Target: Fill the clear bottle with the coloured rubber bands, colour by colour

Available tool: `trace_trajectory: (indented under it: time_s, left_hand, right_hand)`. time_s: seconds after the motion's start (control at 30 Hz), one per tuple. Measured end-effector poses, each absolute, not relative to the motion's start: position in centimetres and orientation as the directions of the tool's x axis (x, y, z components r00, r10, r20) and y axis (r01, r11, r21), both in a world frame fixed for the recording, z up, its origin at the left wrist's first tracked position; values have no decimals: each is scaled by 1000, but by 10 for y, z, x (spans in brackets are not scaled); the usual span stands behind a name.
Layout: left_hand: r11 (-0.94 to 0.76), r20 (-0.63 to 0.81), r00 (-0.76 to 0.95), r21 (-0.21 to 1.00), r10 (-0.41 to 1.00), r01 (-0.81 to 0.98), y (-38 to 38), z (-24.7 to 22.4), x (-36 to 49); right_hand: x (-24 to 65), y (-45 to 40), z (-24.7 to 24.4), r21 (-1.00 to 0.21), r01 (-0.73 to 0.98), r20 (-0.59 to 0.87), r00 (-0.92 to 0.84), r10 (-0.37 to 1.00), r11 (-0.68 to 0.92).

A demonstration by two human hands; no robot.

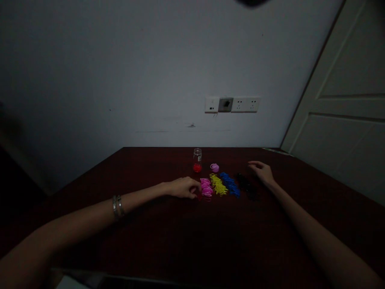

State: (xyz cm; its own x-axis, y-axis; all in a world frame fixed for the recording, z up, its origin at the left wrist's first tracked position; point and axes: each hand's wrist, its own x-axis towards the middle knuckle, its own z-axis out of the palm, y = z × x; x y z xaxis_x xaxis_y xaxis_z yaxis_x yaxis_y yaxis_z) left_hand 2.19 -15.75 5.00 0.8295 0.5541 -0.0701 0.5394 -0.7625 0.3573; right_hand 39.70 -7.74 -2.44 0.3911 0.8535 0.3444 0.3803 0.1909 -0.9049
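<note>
My left hand (185, 187) rests on the table with its fingers curled together, at the left end of a row of small rubber bands. A few dim red rubber bands (199, 197) lie right at its fingertips, and it seems to pinch one. Beside them is a heap of pink rubber bands (206, 187), then yellow ones (218, 185), blue ones (230, 184) and black ones (245, 183). My right hand (262, 172) lies beyond the black heap, fingers loosely stretched out, holding nothing visible. Behind the row stands a clear jar (197, 155) with red rubber bands (197, 167) at its bottom.
A pink lid (214, 167) lies right of the jar. The dark reddish table (168, 160) meets a pale wall with sockets (246, 104). A white panelled door (345, 116) is at the right. Something pale (70, 282) shows at the bottom left edge. The light is dim.
</note>
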Motion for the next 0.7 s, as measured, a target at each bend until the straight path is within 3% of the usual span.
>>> trace_trajectory:
  time_s: [0.2,0.57,0.7]
  left_hand:
    - [-834,-85,886,305,456,459,-161,54,25]
    - [-895,-138,890,43,434,443,-170,56,31]
    - [-900,-104,904,104,414,424,-170,63,32]
  right_hand:
    - [397,-77,-25,-897,405,341,384,858,176]
    - [398,-76,-26,-888,422,350,362,864,183]
    - [395,-79,-25,-884,431,354,362,862,182]
